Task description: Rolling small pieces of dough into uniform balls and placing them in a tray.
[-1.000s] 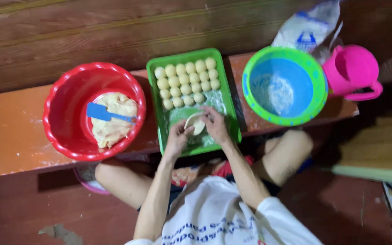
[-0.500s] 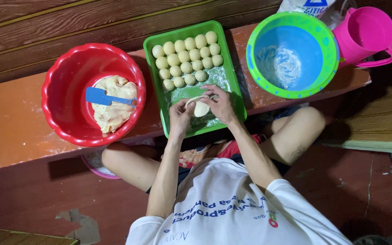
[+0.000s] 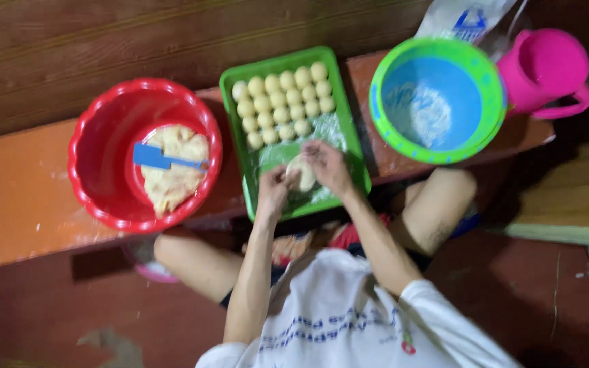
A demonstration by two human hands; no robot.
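My left hand [image 3: 274, 190] and my right hand [image 3: 326, 165] are cupped together around a pale piece of dough [image 3: 301, 173], held just over the floured near half of a green tray [image 3: 352, 145]. Several small round dough balls [image 3: 285, 101] lie in rows on the far half of that tray. A red bowl [image 3: 93, 146] to the left holds a lump of dough [image 3: 172, 174] with a blue scraper [image 3: 160, 157] lying across it.
The tray and bowls rest on an orange-brown wooden bench [image 3: 15, 197]. A blue bowl with a green rim [image 3: 438, 99] holds some flour at the right. A pink jug [image 3: 543, 68] and a flour bag [image 3: 465, 17] stand behind it. My knees are below the bench.
The view has shifted slightly, so the bench sits a little lower and further right in frame. Both hands stay closed round the dough over the tray, working it.
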